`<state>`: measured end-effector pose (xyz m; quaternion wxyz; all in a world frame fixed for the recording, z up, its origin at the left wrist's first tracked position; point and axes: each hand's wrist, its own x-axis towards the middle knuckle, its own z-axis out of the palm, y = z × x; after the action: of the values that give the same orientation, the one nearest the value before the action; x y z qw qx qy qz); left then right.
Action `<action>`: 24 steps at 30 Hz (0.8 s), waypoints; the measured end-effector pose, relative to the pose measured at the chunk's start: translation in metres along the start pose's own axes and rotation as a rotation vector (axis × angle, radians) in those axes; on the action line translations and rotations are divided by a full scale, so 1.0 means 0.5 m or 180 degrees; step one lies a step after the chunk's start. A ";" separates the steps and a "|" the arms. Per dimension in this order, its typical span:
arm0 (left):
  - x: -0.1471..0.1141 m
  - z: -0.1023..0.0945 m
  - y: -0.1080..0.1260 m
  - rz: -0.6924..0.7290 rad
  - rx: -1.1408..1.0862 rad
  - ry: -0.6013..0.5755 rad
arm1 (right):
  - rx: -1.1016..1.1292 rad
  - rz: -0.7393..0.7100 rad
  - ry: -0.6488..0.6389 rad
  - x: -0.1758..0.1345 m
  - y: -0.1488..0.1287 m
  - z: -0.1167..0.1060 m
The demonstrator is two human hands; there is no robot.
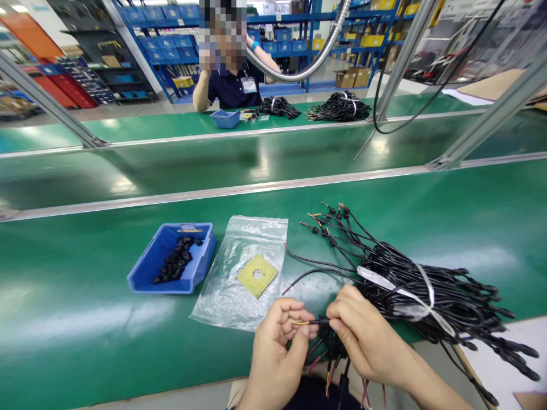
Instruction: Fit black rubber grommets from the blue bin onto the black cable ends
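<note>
My left hand [280,347] is curled near the table's front edge, thumb and fingers closed on the end of a black cable [314,322] whose thin yellow and red wires stick out to the left. Beside it, my right hand [367,336] pinches the same cable at a small black fitting [323,321], partly hidden by the fingers. Below both hands hang several more cable ends [329,370] with coloured wires. A large bundle of black cables [397,279], tied with white straps, lies right of my hands.
A blue bin [141,273] of small black parts [177,259] stands left. Near it lies a clear plastic bag [231,250] with a yellow square piece [256,276] having a round hole. Across metal rails [256,189], a person [233,85] sits by more cable bundles [342,107].
</note>
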<state>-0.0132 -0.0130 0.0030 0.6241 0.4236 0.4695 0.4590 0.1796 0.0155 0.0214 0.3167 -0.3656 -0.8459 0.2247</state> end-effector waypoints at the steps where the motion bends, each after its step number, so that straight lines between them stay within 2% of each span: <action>1: -0.002 -0.001 0.001 0.0039 0.0026 -0.0029 | -0.0029 0.0008 -0.0046 -0.002 -0.001 -0.002; 4: -0.005 -0.005 0.008 0.0378 0.0300 -0.0178 | -0.0108 0.0048 -0.0240 -0.009 -0.007 -0.008; 9: 0.001 -0.010 0.028 0.1326 0.1110 -0.0645 | -0.0179 0.0117 -0.0614 -0.006 -0.024 -0.026; 11: 0.004 -0.006 0.030 0.1439 0.1259 -0.0791 | -0.0050 0.0087 -0.0466 0.008 -0.028 -0.025; 13: 0.004 0.000 0.026 0.1454 0.1345 -0.1087 | -0.0113 0.0039 -0.0173 0.030 -0.026 -0.015; 15: 0.002 0.006 0.015 0.1471 0.1353 -0.1443 | -0.0508 -0.0016 -0.0042 0.057 -0.019 0.005; 17: 0.000 0.006 0.001 0.1553 0.1272 -0.1582 | -0.0974 -0.0027 -0.0117 0.082 -0.008 0.027; 20: -0.001 -0.012 -0.013 0.1693 0.1144 -0.1246 | -0.1392 -0.0014 -0.0184 0.105 0.005 0.049; 22: 0.001 -0.035 -0.010 0.1773 0.1170 -0.0928 | -0.1436 -0.0040 -0.0155 0.109 0.007 0.055; 24: 0.001 -0.061 0.003 0.1882 0.1282 -0.0766 | -0.1389 -0.0143 -0.0116 0.106 0.002 0.053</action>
<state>-0.0432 -0.0091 -0.0020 0.4196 0.7059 0.3310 0.4648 0.1332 0.0527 0.0218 0.2196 -0.4025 -0.8880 0.0358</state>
